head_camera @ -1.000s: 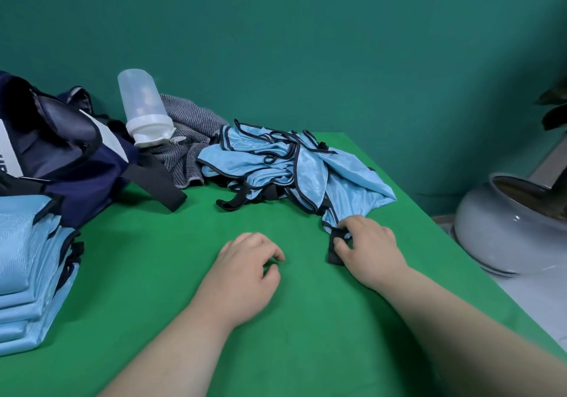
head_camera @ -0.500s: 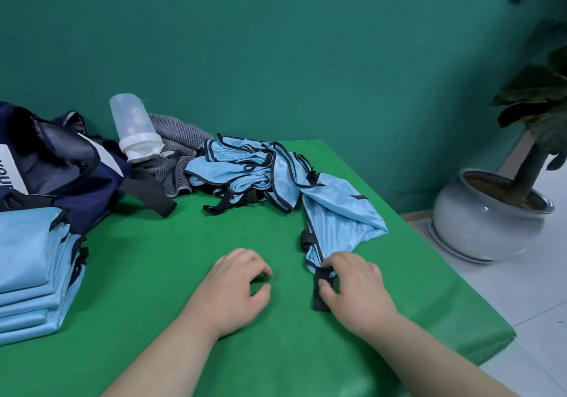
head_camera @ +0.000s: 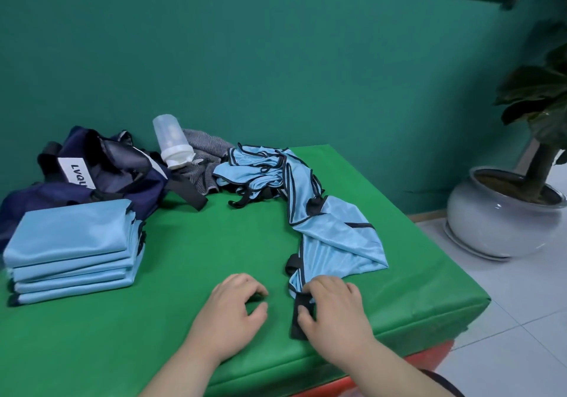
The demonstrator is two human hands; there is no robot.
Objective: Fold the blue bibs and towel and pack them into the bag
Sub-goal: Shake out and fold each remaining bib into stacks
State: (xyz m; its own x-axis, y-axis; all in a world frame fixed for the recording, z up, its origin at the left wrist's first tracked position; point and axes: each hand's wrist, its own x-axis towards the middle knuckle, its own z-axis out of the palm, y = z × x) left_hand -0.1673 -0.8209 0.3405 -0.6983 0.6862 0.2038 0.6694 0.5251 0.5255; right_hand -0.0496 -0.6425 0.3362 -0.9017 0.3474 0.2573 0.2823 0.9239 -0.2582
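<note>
The right hand (head_camera: pixel 333 307) pinches the black strap (head_camera: pixel 297 327) of the next bib (head_camera: pixel 337 243); the left hand (head_camera: pixel 236 307) rests loosely curled, empty. Spreading it flat probably follows.

Green-covered table (head_camera: pixel 184 320) against a teal wall (head_camera: pixel 276 59). At the table's back, a clear plastic bottle (head_camera: pixel 171 143) leans tilted, white cap downward. To the right, on a pale tiled floor (head_camera: pixel 521 304), a rounded grey-white pot (head_camera: pixel 491 224) holds a dark-leaved plant (head_camera: pixel 543 96).
</note>
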